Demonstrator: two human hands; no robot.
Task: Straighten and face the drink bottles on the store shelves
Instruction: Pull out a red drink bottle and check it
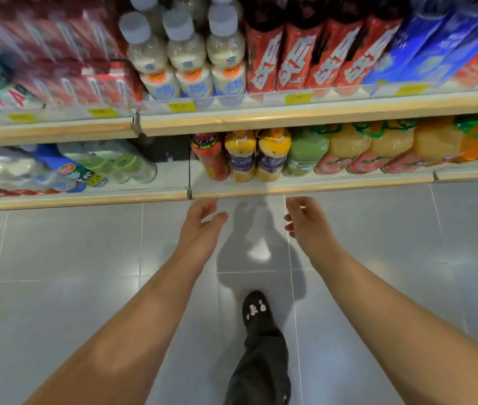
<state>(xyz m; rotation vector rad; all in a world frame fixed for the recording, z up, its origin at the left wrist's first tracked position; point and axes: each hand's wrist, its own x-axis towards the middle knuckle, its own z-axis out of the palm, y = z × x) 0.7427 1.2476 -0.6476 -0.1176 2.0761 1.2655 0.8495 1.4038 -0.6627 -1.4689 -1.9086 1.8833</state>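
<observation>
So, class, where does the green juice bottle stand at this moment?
In the head view the green juice bottle stands on the lower shelf, right of centre, between a yellow bottle with a purple label and a pale orange juice bottle.

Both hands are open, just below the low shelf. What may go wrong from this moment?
1. The yellow bottles stand at the front lip of the lower shelf; a clumsy touch from the right hand might tip them onto the floor.
2. The red bottle beside them seems tilted, so the left hand could knock it over.
</observation>
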